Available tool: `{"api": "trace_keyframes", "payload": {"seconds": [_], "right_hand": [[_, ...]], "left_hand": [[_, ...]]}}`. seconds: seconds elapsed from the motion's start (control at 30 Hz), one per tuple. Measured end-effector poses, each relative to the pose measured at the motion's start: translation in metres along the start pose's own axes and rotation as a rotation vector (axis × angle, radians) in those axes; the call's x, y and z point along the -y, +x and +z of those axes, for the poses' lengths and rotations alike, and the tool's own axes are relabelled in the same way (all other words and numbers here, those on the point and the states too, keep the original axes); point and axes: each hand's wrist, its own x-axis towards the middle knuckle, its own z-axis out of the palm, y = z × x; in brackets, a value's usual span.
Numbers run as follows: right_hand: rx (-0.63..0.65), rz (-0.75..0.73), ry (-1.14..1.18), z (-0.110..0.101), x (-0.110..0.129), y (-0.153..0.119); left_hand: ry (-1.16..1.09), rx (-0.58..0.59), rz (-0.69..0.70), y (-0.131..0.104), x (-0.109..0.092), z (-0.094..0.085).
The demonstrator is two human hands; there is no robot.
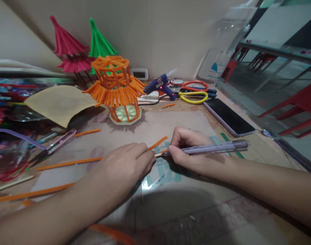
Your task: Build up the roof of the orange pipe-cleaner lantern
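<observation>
My left hand (131, 160) lies low over the sheet, fingers pressed together on the end of a thin pale stick (158, 155). Just above its fingertips, a short orange pipe cleaner (158, 143) sticks out. In my right hand (187, 148), thumb and fingers close round a slim lavender pen (214, 147), its tip touching or very near the stick. Orange also shows by the right fingertips; what it belongs to is unclear. Farther back stands an orange pipe-cleaner pavilion (117, 90) on a pale octagonal base (125, 122).
Behind stand a pink tower (70, 42) and a green roof (100, 41). A blue glue gun (161, 86), yellow-and-red-handled scissors (193, 97) and a phone (228, 115) lie at the right. At left are pink-handled snips (61, 139), orange strips (68, 164) and coloured craft materials (7, 102).
</observation>
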Motion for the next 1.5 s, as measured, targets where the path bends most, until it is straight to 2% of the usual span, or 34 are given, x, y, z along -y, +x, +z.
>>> {"api": "trace_keyframes", "payload": {"seconds": [0.7, 0.8, 0.87, 0.97, 1.07, 1.2, 1.33, 1.4, 1.5], "right_hand": [[0.014, 0.000, 0.035, -0.002, 0.000, -0.003], [-0.090, -0.020, 0.128, -0.004, -0.002, -0.006], [-0.189, -0.099, 0.187, -0.006, -0.005, -0.007], [-0.270, -0.172, 0.202, -0.007, -0.009, -0.006], [-0.239, -0.136, 0.187, -0.012, -0.007, -0.004], [-0.181, -0.217, 0.073, -0.021, 0.004, -0.004], [-0.197, -0.180, -0.008, -0.022, 0.016, -0.002], [-0.113, -0.122, 0.098, -0.019, 0.023, 0.001], [0.048, -0.054, 0.373, -0.014, 0.039, 0.008]], "left_hand": [[-0.008, 0.002, -0.023, -0.001, -0.001, 0.003], [-0.046, -0.028, -0.060, 0.001, 0.001, 0.004], [-0.156, -0.058, -0.111, 0.004, 0.002, 0.001], [-0.462, -0.108, -0.294, 0.009, 0.003, -0.005], [-0.836, -0.180, -0.477, 0.013, 0.005, -0.008], [-1.219, -0.206, -0.555, 0.016, 0.005, -0.015], [-1.267, -0.214, -0.518, 0.013, -0.003, -0.037], [-1.203, -0.252, -0.468, 0.010, -0.008, -0.051], [-1.184, -0.288, -0.396, 0.006, -0.014, -0.067]]}}
